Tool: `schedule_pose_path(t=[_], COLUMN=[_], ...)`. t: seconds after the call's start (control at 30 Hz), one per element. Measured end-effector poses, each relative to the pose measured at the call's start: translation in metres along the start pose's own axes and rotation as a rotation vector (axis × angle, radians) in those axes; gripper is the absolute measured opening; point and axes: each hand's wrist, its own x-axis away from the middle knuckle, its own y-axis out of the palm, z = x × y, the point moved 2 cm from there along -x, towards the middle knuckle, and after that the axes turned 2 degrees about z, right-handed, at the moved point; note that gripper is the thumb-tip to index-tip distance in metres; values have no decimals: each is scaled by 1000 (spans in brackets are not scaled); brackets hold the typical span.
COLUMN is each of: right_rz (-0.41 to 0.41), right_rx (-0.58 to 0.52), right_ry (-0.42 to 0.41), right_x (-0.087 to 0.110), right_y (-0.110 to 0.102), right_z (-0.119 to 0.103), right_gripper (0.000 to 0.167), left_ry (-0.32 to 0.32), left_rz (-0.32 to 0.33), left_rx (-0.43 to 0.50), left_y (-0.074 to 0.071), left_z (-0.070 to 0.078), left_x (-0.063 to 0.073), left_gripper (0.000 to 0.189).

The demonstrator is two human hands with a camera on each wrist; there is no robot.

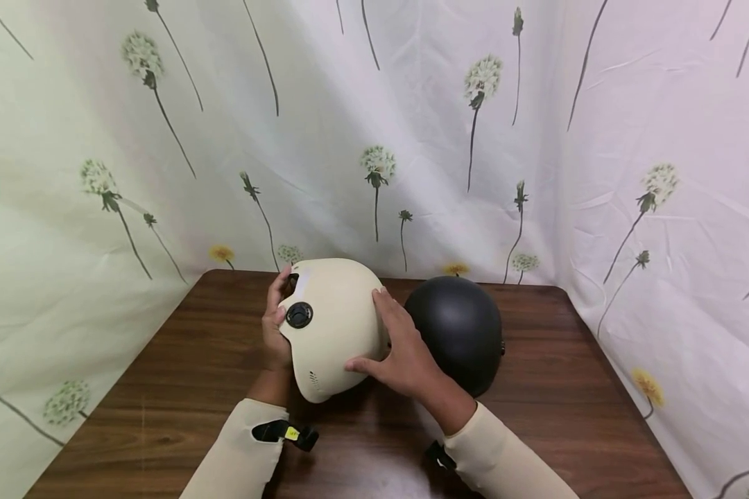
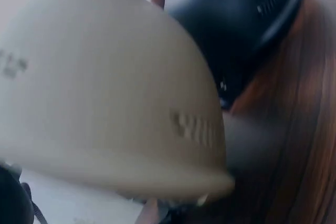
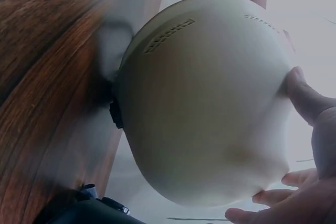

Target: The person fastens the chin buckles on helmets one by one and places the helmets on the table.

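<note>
A smooth cream hard-shell helmet (image 1: 340, 319) is tilted over the brown wood-grain worktop (image 1: 206, 367), beside the matte-black domed helmet (image 1: 455, 333); left hand (image 1: 276, 326) grips its edge, right hand (image 1: 406, 350) spreads fingers wide: best steadied from both sides

Cream helmet (image 1: 340, 322), towards the worktop's far edge: shell presented in smooth, hard-looking plastic with a matt finish, pierced by slotted vents (image 1: 314, 380) and fitted with a round disc (image 1: 299, 315) in black plastic. Black helmet (image 1: 458, 333), nearer the far right corner: dome likewise seen as smooth and plastic-like, a soft satin sheen being shown on its crown. Worktop (image 1: 555, 388) faced in dark brown wood grain, glossed lightly by the near edge; backdrop (image 1: 324, 173) beyond the far edge hung in creased, flower-printed cloth; sleeves (image 1: 505, 450) made of smooth matt cloth.
</note>
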Motion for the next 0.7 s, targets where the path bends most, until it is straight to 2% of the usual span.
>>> schedule_pose_path(t=[0.13,0.37,0.5,0.6,0.7], right_rz=[1,-7,-14,-22,-37], right_rx=[-18,-27,-29,-33,-39], right_ry=[8,9,-2,-8,0], right_x=[1,1,1,1,1], right_y=[1,0,0,0,0], right_z=[3,4,3,2,3], right_gripper=[122,124,124,124,123], left_ry=[25,108,117,102,87], left_rz=[-80,-150,-186,-224,-256], left_rx=[-125,-540,-717,-791,-808], left_y=[-12,-30,-35,-37,-39], left_z=[1,13,22,27,30], left_x=[-1,-9,-14,-17,-18], left_gripper=[64,63,76,86,84])
